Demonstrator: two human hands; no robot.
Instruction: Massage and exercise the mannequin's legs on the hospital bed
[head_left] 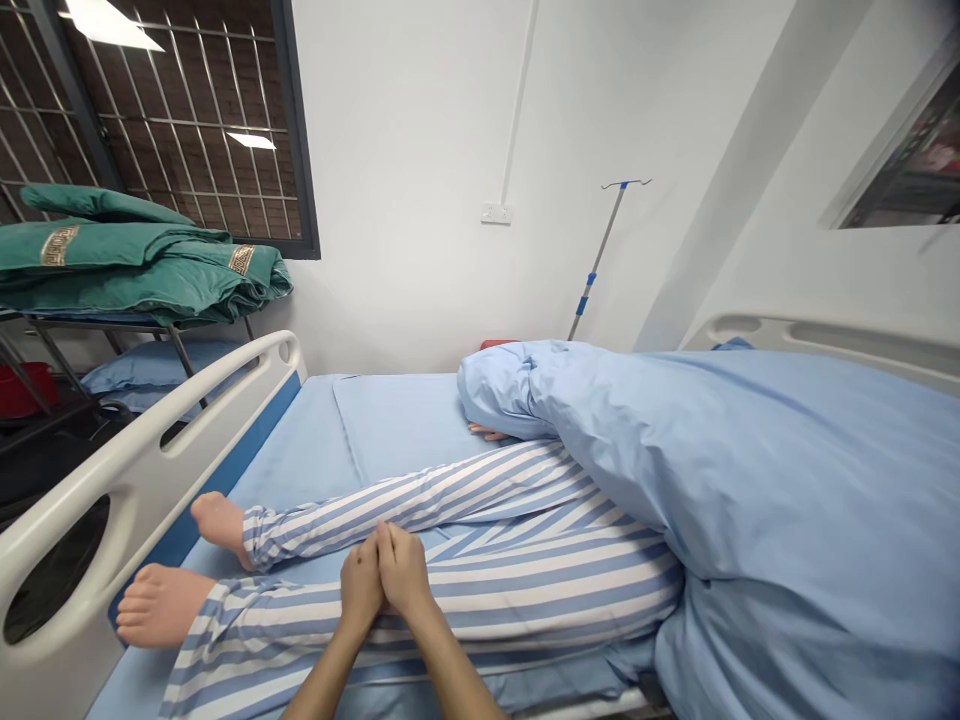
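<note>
My left hand [361,580] and my right hand [403,566] are side by side and touching, both closed with the fingers curled under. No object shows in either. They are over the lower legs of a figure lying on the bed, in blue-and-white striped trousers [525,590]. Whether my knuckles touch the cloth I cannot tell. The bare feet, a near one [166,605] and a far one [223,525], look smooth like a manikin's and point left. A light blue quilt [750,470] covers the figure above the thighs. Fingertips [487,432] peek out from under its edge.
A cream footboard [157,425] borders the bed on the left; a headboard [832,335] rises at the far right. Light blue sheet [405,415] lies beyond the legs. Behind the bed stands a drip pole [600,260]. Folded green quilts [142,265] are stacked on another bed.
</note>
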